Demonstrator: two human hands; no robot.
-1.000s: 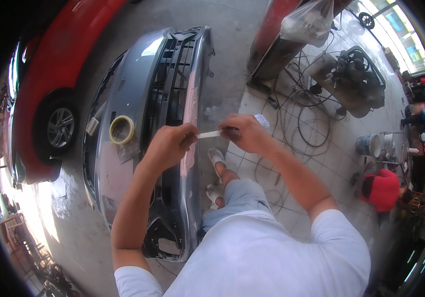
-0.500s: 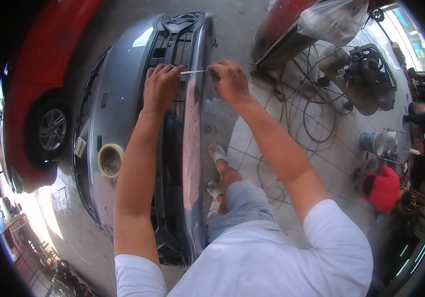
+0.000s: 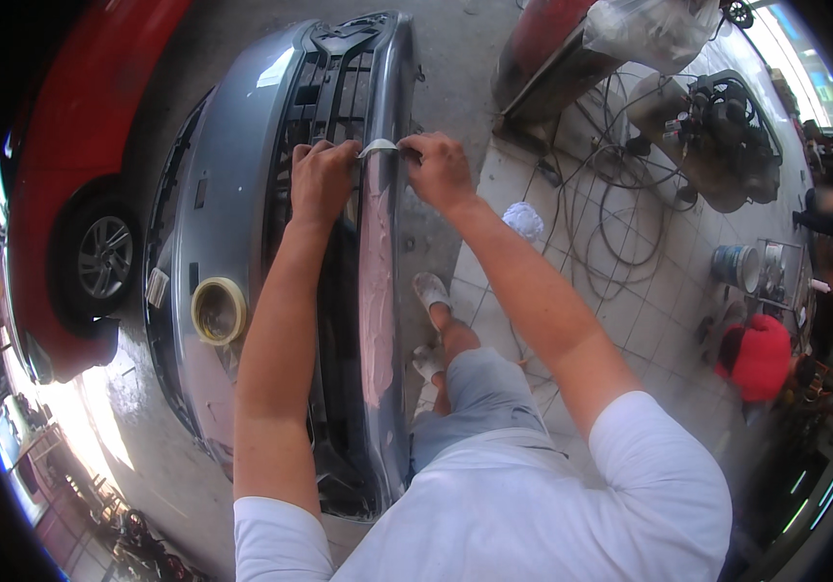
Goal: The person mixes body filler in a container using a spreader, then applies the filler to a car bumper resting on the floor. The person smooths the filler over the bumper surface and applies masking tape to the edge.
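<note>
A grey car bumper (image 3: 232, 155) with a black grille section stretches away in front of me. Along its right-hand strip lies a long streak of pink putty (image 3: 375, 291). At the far end of that streak, a thin pale flexible spreader (image 3: 378, 146) is bowed over the strip. My left hand (image 3: 322, 179) pinches its left end, above the grille. The other end is between the closed fingers of my right hand (image 3: 439, 167), at the bumper's outer edge. A roll of yellowish masking tape (image 3: 218, 311) rests on the bumper, left of my left forearm.
A red car (image 3: 96, 116) stands at the left. Toward the right are a red post (image 3: 538, 48), looped hoses (image 3: 620, 233), a dark compressor-like machine (image 3: 722, 136) and a bucket (image 3: 732, 267). A crumpled white wad (image 3: 523, 221) shows beside my right forearm. Someone in red (image 3: 756, 357) is farther right.
Both hands have come slightly nearer to me and down to the bumper strip. The spreader, straight and thin before, is now bowed across it. The white wad has come into view.
</note>
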